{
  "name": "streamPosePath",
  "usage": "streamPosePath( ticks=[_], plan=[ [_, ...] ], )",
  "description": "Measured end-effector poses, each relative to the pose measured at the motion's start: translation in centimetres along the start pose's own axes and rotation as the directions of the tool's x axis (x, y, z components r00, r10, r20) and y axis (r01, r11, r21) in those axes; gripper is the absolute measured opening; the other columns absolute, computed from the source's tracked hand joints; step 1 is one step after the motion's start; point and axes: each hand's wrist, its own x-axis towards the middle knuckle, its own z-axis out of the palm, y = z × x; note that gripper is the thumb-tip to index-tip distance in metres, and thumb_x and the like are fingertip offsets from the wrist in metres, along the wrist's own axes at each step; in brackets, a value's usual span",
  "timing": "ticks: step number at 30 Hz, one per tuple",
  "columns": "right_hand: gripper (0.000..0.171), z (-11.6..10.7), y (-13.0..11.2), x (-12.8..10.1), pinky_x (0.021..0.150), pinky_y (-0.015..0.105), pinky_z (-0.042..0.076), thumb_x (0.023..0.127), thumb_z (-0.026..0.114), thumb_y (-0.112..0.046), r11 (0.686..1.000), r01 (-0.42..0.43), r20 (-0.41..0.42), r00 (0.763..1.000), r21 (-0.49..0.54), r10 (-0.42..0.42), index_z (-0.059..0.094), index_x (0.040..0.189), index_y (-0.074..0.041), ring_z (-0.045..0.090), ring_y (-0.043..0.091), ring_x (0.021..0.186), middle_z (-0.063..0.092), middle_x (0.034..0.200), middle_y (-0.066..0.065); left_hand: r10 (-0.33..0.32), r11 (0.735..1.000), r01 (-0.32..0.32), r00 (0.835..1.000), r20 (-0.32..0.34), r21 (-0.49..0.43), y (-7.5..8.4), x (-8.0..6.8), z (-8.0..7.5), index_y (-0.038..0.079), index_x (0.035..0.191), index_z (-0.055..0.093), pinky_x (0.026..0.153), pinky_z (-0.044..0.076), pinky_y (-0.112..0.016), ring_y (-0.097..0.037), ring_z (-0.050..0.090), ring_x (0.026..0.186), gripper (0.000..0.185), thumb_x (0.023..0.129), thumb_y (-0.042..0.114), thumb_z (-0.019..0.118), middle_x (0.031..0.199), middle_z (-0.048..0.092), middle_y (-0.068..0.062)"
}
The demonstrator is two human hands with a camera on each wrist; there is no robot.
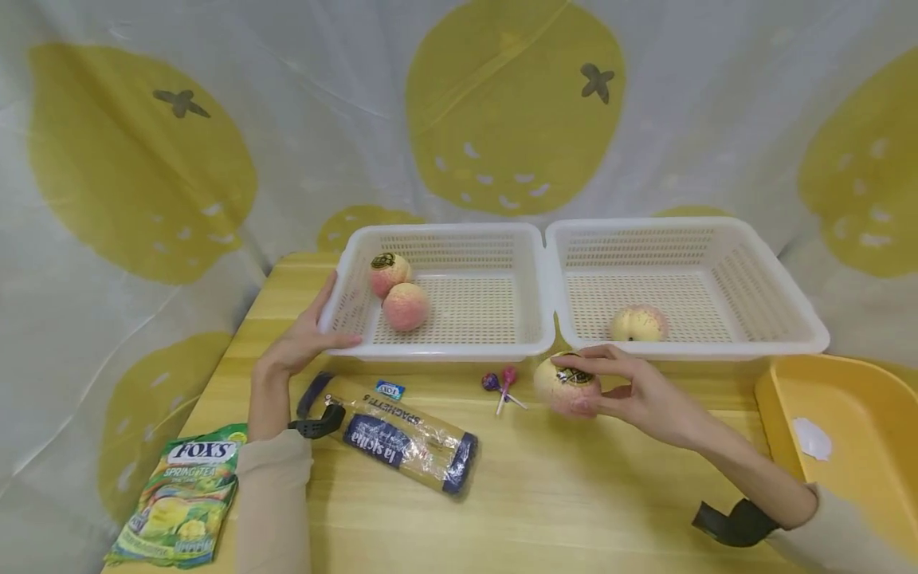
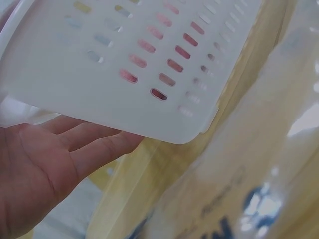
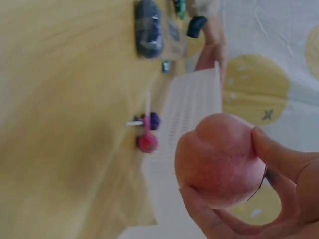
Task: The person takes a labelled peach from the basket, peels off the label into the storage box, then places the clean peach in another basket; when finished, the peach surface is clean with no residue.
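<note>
My right hand (image 1: 582, 384) grips a pink-and-cream peach (image 1: 562, 389) with a dark sticker, just above the table in front of the gap between two white baskets. The right wrist view shows the peach (image 3: 217, 159) cupped between thumb and fingers (image 3: 281, 159). With its fingers fairly straight, my left hand (image 1: 308, 335) rests against the front-left corner of the left basket (image 1: 445, 351), thumb along the front rim. In the left wrist view the fingers (image 2: 94, 144) lie under that corner (image 2: 124, 64). Two peaches (image 1: 390, 273) (image 1: 406, 306) lie in the left basket, and one peach (image 1: 638, 324) lies in the right basket (image 1: 688, 351).
Two lollipops (image 1: 500, 383) lie left of the held peach. A spaghetti pack (image 1: 402, 434) and a small blue candy (image 1: 390, 390) sit before the left basket. A green Fox's candy bag (image 1: 182, 502) hangs at the table's left edge. A yellow tub (image 1: 846, 430) stands at the right.
</note>
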Motion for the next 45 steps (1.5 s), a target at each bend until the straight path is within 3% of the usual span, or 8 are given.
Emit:
streamPosePath(
  ticks=[4, 13, 20, 25, 30, 34, 37, 45],
  plan=[
    [0.053, 1.8, 0.8, -0.8, 0.084, 0.027, 0.055, 0.092, 0.077, -0.016, 1.0, -0.023, -0.003, 1.0, 0.017, 0.023, 0.064, 0.142, -0.026, 0.052, 0.033, 0.134, 0.058, 0.146, 0.013, 0.005, 1.0, -0.005, 1.0, -0.001, -0.009, -0.1, -0.2, 0.0, 0.04, 0.164, -0.012, 0.095, 0.052, -0.017, -0.045, 0.039, 0.144, 0.122, 0.089, -0.001, 0.075, 0.173, 0.014, -0.018],
    [0.054, 3.7, 3.0, -1.8, 0.075, 0.022, 0.051, 0.091, 0.076, -0.005, 0.996, -0.06, -0.047, 0.997, 0.069, 0.064, 0.064, 0.142, -0.016, 0.053, 0.003, 0.111, 0.062, 0.141, 0.015, 0.017, 1.0, -0.017, 1.0, -0.009, -0.02, -0.4, 0.0, 0.0, 0.04, 0.164, -0.012, 0.096, 0.053, -0.017, -0.047, 0.038, 0.146, 0.122, 0.089, 0.0, 0.075, 0.174, 0.01, -0.017],
    [0.048, 3.6, 3.2, -1.9, 0.097, 0.047, 0.055, 0.099, 0.07, -0.016, 0.994, -0.083, -0.013, 0.996, 0.068, 0.085, 0.061, 0.146, -0.022, 0.055, 0.028, 0.131, 0.059, 0.147, 0.012, 0.052, 0.993, -0.041, 0.994, -0.095, 0.11, 1.2, -1.3, 0.3, 0.031, 0.166, -0.01, 0.112, 0.049, -0.033, -0.043, 0.032, 0.152, 0.12, 0.089, 0.007, 0.079, 0.174, 0.014, -0.016],
    [0.044, 3.4, 3.0, -2.0, 0.105, 0.065, 0.047, 0.103, 0.065, -0.023, 0.993, -0.089, 0.015, 0.996, 0.074, 0.088, 0.061, 0.146, -0.023, 0.05, 0.044, 0.138, 0.057, 0.15, 0.012, 0.318, 0.932, -0.248, 0.908, -0.271, 0.263, 6.6, -4.4, 4.1, 0.02, 0.164, 0.031, 0.123, 0.036, -0.051, -0.03, 0.033, 0.155, 0.094, 0.087, 0.005, 0.082, 0.169, 0.034, -0.009],
    [0.044, 3.3, 2.8, -2.0, 0.098, 0.058, 0.053, 0.1, 0.068, -0.019, 0.997, -0.058, 0.002, 0.998, 0.05, 0.058, 0.063, 0.144, -0.019, 0.052, 0.044, 0.135, 0.059, 0.148, 0.014, 0.546, 0.82, -0.526, 0.837, -0.031, 0.226, 11.7, -6.8, 13.9, 0.005, 0.134, 0.065, 0.103, 0.055, -0.035, -0.023, 0.067, 0.12, 0.052, 0.085, -0.002, 0.081, 0.13, 0.071, -0.012],
    [0.046, 3.3, 2.9, -2.1, 0.093, 0.053, 0.057, 0.099, 0.068, -0.016, 0.996, -0.051, 0.002, 0.999, 0.07, 0.051, 0.062, 0.145, -0.018, 0.055, 0.044, 0.132, 0.06, 0.145, 0.016, 0.461, 0.846, -0.493, 0.868, 0.184, 0.202, 12.0, -6.9, 22.5, 0.012, 0.14, 0.062, 0.107, 0.053, -0.034, -0.017, 0.063, 0.126, 0.055, 0.089, 0.017, 0.082, 0.138, 0.067, -0.002],
    [0.047, 3.4, 3.0, -2.2, 0.091, 0.042, 0.059, 0.099, 0.069, -0.014, 0.996, -0.048, -0.002, 0.999, 0.075, 0.048, 0.062, 0.145, -0.017, 0.058, 0.034, 0.129, 0.061, 0.142, 0.015, 0.321, 0.904, -0.358, 0.929, 0.181, 0.233, 10.6, -6.2, 26.6, 0.014, 0.149, 0.053, 0.114, 0.049, -0.037, -0.021, 0.054, 0.138, 0.066, 0.091, 0.025, 0.081, 0.15, 0.058, -0.001],
    [0.046, 3.6, 2.7, -2.4, 0.093, 0.042, 0.058, 0.098, 0.07, -0.014, 0.996, -0.077, -0.051, 0.996, 0.045, 0.079, 0.063, 0.144, -0.019, 0.059, 0.034, 0.128, 0.066, 0.14, 0.01, 0.148, 0.946, -0.166, 0.985, 0.085, 0.277, 6.9, -3.4, 30.7, 0.008, 0.154, 0.045, 0.112, 0.049, -0.052, -0.032, 0.052, 0.139, 0.072, 0.091, 0.017, 0.079, 0.157, 0.05, -0.011]
  ],
)
